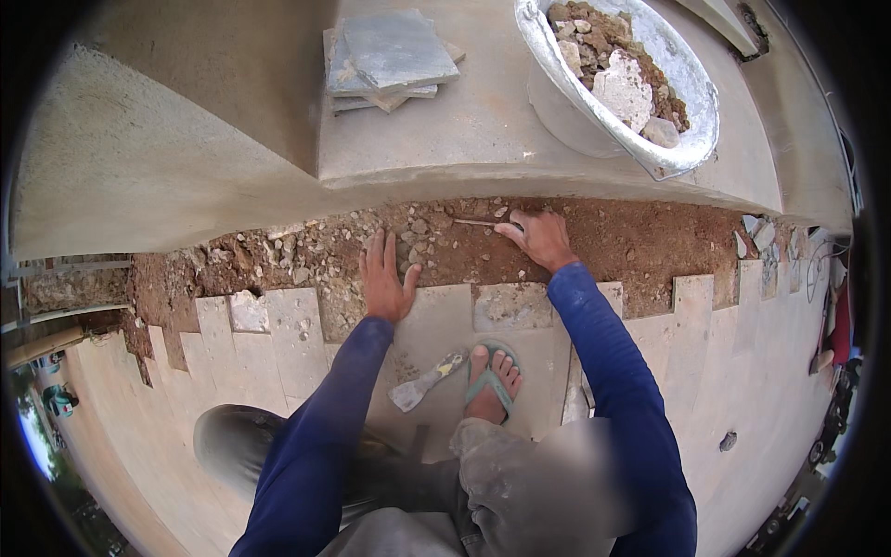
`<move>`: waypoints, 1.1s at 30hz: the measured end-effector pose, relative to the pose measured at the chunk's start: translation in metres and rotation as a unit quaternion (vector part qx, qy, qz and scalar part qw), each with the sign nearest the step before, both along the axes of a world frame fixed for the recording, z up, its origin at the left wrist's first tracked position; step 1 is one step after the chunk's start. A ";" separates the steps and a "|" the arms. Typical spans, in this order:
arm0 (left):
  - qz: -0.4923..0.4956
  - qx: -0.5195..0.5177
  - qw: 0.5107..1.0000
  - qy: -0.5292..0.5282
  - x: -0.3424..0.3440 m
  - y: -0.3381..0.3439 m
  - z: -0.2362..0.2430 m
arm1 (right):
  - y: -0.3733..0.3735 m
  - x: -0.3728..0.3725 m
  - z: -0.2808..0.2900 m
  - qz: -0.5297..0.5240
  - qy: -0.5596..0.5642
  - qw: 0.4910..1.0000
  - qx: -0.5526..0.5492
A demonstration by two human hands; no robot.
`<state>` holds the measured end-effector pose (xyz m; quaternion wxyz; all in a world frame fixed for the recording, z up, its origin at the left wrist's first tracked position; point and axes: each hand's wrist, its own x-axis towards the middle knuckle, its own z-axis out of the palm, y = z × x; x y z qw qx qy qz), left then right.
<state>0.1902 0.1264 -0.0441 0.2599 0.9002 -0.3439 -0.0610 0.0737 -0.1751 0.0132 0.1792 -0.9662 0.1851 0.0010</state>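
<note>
OK, live now: R hand (543, 239) is out over the bare soil strip (594, 251), fingers curled in, thumb + forefinger pinched on what looks like the end of a thin rod (473, 222); exact grip is partly hidden by the fingers, can't tell how much sits in the palm. L hand (385, 278) is palm down, fingers a bit spread, nothing in its grasp that I can see, fingers over the gravel (418, 227) and heel by the edge of the paving slabs (432, 320). Key relation: rod's long axis runs approx. L–R, along the strip, free tip aimed L, toward the gravel; R hand's on it, so def. the nearer one. L hand's off to the L and a bit closer to the body, w/ a clear gap between its fingers and that tip. Rod itself is btwn the two hands, near the mid of the strip, on the curb side. Elsewhere, quick: scraper (427, 382) lying diag. on the slabs beside the sandalled foot (484, 399), bucket (566, 107) of rubble up R on the ledge (445, 148), tile stack (390, 56) up there too, L of it.
</note>
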 end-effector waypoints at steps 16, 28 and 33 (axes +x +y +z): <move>-0.013 0.040 0.999 -0.023 0.003 -0.008 0.001 | 0.069 -0.095 0.033 -0.264 -0.070 0.962 -0.010; -0.380 -0.002 0.924 -0.041 -0.030 -0.103 0.050 | 0.125 -0.368 0.033 -0.581 -0.003 0.805 -0.123; -0.385 0.054 0.918 -0.076 -0.013 -0.161 0.043 | 0.146 -0.323 0.048 -0.491 -0.049 0.857 -0.148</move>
